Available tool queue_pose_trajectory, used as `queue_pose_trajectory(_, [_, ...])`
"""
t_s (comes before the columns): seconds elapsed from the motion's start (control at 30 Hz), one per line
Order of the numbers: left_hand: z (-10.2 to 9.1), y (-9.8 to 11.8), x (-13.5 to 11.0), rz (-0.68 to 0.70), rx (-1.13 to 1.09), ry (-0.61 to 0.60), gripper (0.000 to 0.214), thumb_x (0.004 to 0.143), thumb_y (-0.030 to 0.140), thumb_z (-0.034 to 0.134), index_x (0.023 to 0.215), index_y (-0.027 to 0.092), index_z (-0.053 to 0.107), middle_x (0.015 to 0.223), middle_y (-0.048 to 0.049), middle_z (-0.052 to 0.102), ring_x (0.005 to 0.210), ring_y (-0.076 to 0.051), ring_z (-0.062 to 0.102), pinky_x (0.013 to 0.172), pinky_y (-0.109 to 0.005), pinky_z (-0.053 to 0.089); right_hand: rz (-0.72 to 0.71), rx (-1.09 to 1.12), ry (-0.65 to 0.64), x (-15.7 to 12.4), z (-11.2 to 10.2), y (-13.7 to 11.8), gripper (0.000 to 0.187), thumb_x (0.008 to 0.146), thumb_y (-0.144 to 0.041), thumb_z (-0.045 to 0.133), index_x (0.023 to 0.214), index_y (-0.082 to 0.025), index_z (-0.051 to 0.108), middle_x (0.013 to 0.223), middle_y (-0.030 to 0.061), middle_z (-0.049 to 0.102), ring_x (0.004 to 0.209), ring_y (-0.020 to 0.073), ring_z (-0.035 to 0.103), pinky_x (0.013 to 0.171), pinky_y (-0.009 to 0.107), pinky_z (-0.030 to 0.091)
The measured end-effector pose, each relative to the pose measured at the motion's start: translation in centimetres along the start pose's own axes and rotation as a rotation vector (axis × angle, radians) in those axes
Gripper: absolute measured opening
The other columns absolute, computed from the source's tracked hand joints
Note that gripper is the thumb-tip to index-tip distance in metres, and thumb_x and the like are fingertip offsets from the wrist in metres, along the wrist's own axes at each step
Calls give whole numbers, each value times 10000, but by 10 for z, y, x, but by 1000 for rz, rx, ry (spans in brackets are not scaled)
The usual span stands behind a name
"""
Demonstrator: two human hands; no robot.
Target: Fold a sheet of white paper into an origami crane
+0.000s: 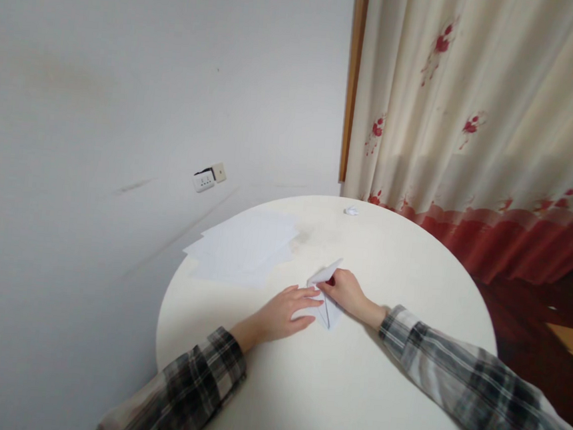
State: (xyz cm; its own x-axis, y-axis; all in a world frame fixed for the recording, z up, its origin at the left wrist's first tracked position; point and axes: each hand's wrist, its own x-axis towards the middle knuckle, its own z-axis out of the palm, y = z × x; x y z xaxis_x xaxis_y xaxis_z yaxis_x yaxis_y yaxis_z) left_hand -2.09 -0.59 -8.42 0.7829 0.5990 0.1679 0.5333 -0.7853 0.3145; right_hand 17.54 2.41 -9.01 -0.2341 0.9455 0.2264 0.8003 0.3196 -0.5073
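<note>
A partly folded sheet of white paper point(327, 310) lies near the middle of the round white table point(381, 397). My left hand point(285, 312) lies flat on the paper's left part, fingers stretched out. My right hand point(347, 292) pinches a raised flap of the same paper between thumb and fingers, lifting its pointed corner up and away. Both arms wear plaid sleeves.
A loose stack of white sheets point(246, 246) lies at the table's far left. A small crumpled paper ball point(351, 210) sits at the far edge. Behind are a white wall with a socket point(204, 180) and a floral curtain point(476, 111).
</note>
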Motion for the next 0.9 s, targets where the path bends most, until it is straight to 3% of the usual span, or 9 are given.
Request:
queue_pose_trajectory(0.3, [0,5,-2,44,40,113,434,833,277,489,1255,192,435,1290,-78,485,1202,-191,424,1040,-361,315,26,-31,4,-1,1,-2,143,765,-271,561,785,-137,606,741,64,653,662,161,583,567,231,354])
queue_pose_trajectory(0.43, [-2,7,-3,82,121,127,417,835,254,477,1249,202,455,1276,-86,489,1185,-215,427,1028,-397,318,24,66,40,-3,1,-2,266,707,-253,632,917,-139,515,741,34,621,633,144,549,563,223,359])
queue_pose_trajectory(0.6, [-6,-4,-3,87,150,124,413,848,270,466,1256,205,453,1269,-88,497,1160,-220,447,1000,-398,349,-119,215,1,-11,-3,-3,124,739,-201,597,791,-174,488,671,-14,564,590,117,501,546,210,363])
queue_pose_trajectory(0.73, [-9,-14,-5,81,154,124,407,851,272,467,1249,188,462,1262,-97,501,1165,-215,442,1009,-388,343,-246,163,22,-17,-6,-6,43,768,-156,561,805,-169,542,777,22,593,715,139,535,667,237,411])
queue_pose_trajectory(0.9, [-13,-16,-2,66,135,102,380,858,258,457,1229,175,468,1313,-96,459,1214,-201,405,1039,-373,313,-388,64,29,-21,-7,-9,142,825,-142,491,907,-161,605,922,76,626,899,179,545,818,291,419])
